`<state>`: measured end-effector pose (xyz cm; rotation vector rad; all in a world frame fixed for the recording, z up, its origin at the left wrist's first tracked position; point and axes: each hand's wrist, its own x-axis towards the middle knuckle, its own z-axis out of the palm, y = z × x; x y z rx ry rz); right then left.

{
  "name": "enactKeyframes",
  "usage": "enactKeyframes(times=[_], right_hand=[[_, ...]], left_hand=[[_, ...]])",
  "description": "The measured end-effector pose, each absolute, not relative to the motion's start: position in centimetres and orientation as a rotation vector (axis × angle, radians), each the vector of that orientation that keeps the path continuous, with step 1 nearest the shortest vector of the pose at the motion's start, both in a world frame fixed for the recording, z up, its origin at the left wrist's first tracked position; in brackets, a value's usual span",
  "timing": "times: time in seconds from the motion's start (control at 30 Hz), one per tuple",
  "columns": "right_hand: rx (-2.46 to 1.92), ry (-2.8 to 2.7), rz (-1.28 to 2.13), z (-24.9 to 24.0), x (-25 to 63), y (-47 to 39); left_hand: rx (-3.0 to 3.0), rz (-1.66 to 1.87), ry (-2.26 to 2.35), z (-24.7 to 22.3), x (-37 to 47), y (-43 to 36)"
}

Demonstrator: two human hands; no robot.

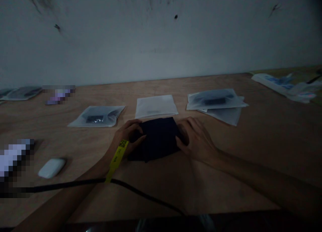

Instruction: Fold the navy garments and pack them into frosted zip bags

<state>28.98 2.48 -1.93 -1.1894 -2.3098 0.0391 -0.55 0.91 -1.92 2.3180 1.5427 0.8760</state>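
Note:
A dark navy folded cloth (161, 139) lies on the wooden table in front of me, roughly rectangular, with one corner reaching out at its lower left. My left hand (129, 133) is at its left edge, fingers curved and thumb bent over the side. At the right edge, my right hand (192, 136) has its thumb and fingers closed around the border of the fabric. Just behind the cloth lies a flat white frosted pouch (156, 106). Dim light hides the folds and the fingertips under the cloth.
Frosted bags with dark contents lie at left (97, 117) and right (213, 99). A white rounded case (52, 168) sits at left near blurred-out objects. A black cable (141, 193) with a yellow tag (117, 159) crosses in front. White plastic packaging (284, 87) lies far right; a wall rises behind.

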Motion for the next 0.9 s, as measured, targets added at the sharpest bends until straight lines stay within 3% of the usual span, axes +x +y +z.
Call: enactKeyframes(times=[0.17,0.33,0.53,0.9], right_hand=[[-1.441,-2.298,0.053,-2.0,29.3,3.3],[-1.341,-2.274,0.129,-2.5,28.6,2.8],[-1.226,-2.012,0.474,-2.9,28.6,3.1],[-0.758,-2.041,0.162,-1.9,27.9,1.1]], left_hand=[[2.386,0.884,1.596,-1.6,-0.2,0.3],[2.209,0.871,1.488,-0.6,0.4,-0.2],[2.263,0.810,1.307,-0.2,0.4,-0.4],[2.258,0.831,1.293,-1.1,0.4,-0.4]])
